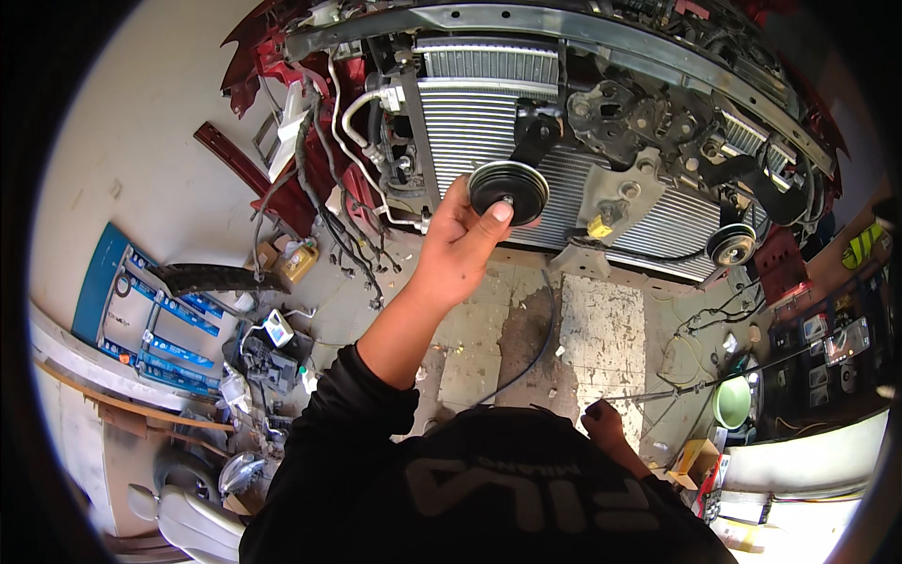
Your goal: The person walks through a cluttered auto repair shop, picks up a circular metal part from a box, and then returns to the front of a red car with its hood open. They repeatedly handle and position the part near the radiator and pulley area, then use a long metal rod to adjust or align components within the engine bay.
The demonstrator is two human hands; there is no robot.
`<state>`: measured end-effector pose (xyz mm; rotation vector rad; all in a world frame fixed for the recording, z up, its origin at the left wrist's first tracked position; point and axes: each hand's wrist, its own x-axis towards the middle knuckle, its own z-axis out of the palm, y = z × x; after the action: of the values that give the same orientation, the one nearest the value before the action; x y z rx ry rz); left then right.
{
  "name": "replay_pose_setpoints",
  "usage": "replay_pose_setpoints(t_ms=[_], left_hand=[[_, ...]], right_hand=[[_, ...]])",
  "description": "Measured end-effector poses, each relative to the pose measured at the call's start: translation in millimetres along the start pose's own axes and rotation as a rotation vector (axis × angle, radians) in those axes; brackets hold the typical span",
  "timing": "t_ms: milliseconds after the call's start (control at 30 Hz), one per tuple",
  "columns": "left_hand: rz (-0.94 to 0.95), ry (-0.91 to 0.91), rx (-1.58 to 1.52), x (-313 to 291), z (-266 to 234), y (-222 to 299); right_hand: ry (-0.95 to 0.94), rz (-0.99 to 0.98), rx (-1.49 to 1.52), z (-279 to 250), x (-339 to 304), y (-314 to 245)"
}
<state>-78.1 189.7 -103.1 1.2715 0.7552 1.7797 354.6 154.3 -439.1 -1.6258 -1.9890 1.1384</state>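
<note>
My left hand [462, 242] is closed round a round black disc-shaped car horn [508, 188] with a pale metal rim. The thumb presses on its face beside the centre stud, and the other fingers go out of sight behind it. A black bracket [537, 139] shows just beyond the horn; whether the two are joined I cannot tell. Behind stands the car's silver finned radiator [470, 122]. Low beside my body, my right hand [601, 418] is curled into a fist, and what it may hold is hidden. A similar disc horn [732, 246] hangs at the radiator's right.
A metal crossbeam [451, 17] runs above the radiator. The hood latch bracket [625, 193] stands in front of it. Loose wiring [324, 183] dangles at the left. A blue hose [536, 362] lies on the floor, and a green basin [733, 402] sits at the right.
</note>
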Motion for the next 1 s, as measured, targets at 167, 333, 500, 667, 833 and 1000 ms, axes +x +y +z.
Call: replay_pose_setpoints(t_ms=[167,333,500,667,833,1000], left_hand=[[0.138,-0.073,0.151,5.8,-16.2,13.1],[0.193,-0.094,0.163,13.0,-34.9,27.8],[0.145,-0.165,0.137,24.6,-45.4,29.5],[0.280,-0.173,0.136,39.2,-52.1,28.5],[0.381,-0.250,0.365,48.9,-66.4,30.9],[0.484,-0.247,0.434,42.6,-61.3,27.3]], right_hand=[[0.189,-0.141,-0.018,-25.4,5.5,-98.3],[0.503,-0.573,-0.040,-65.3,13.4,-273.6],[0.823,-0.956,-0.087,-99.4,20.4,-433.1],[0.957,-1.028,-0.143,-100.4,33.1,-509.5],[1.003,-0.919,-0.110,-88.6,36.8,-520.9],[1.032,-0.833,-0.121,-80.9,43.0,-525.5]])
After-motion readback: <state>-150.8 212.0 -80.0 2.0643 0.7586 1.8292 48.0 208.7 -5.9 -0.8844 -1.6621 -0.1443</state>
